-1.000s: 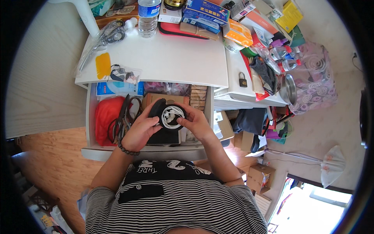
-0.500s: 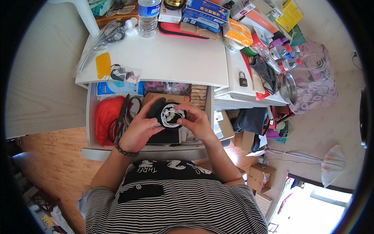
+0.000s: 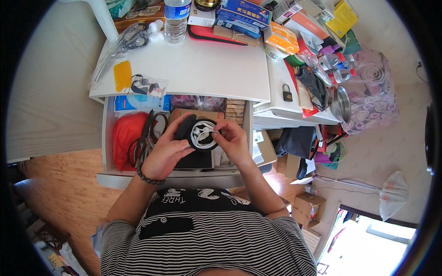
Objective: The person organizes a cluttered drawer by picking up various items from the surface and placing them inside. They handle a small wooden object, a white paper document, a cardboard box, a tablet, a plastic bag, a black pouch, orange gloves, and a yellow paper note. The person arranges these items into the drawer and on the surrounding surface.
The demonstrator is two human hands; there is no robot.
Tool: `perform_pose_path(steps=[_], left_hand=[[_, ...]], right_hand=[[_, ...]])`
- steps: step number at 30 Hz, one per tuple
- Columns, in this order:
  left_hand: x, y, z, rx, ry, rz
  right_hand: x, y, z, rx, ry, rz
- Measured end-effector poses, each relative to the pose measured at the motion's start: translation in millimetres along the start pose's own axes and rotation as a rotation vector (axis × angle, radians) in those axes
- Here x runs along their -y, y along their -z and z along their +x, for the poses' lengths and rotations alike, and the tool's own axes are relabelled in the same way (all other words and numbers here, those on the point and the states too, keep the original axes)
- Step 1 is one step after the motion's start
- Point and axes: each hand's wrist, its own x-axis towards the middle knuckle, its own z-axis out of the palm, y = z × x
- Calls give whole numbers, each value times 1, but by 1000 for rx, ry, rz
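My left hand [image 3: 166, 149] holds a round black case [image 3: 185, 127] with its lid folded back, above an open drawer [image 3: 107, 138]. Coiled inside the case lie white wired earphones [image 3: 200, 138]. The fingertips of my right hand [image 3: 231, 140] are pinched on the white cord at the case's right rim. Below the hands the drawer holds a red cloth bundle [image 3: 123, 145], a dark coiled belt [image 3: 148, 134], a cardboard box [image 3: 202, 114] and a blue package [image 3: 131, 103]. A dark flat box [image 3: 198, 160] lies partly hidden under the case.
On the white desktop [image 3: 207, 71] lie a yellow comb-like piece [image 3: 123, 76], a photo card [image 3: 148, 86], a water bottle [image 3: 176, 20] and several boxes [image 3: 244, 17]. A padlock [image 3: 287, 93] and a metal bowl [image 3: 340, 105] sit on the cabinet at the right.
My right fingers have drawn together on the cord near the case's rim and shifted slightly. The earphone cord inside lies a little differently. The case has barely moved.
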Motion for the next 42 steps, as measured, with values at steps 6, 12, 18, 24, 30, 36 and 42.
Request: perform_pose_path(steps=[6,12,18,24,30,36,42], left_hand=[[1,-1,0,-12,-8,14],[0,-3,0,6,-3,-20],[1,-1,0,19,-7,-14],[3,0,3,32,-16,-25],[3,1,4,35,-27,-33],[2,4,6,19,-24,-22],[11,11,12,31,-96,170]], right_hand=[[4,-2,0,-22,-33,4],[4,-1,0,-30,-25,-31],[9,-1,0,-19,-20,-34],[15,-4,0,-4,17,46],[20,-1,-1,28,-37,69],[17,3,-7,63,-175,145],[21,-5,-6,90,-176,167]])
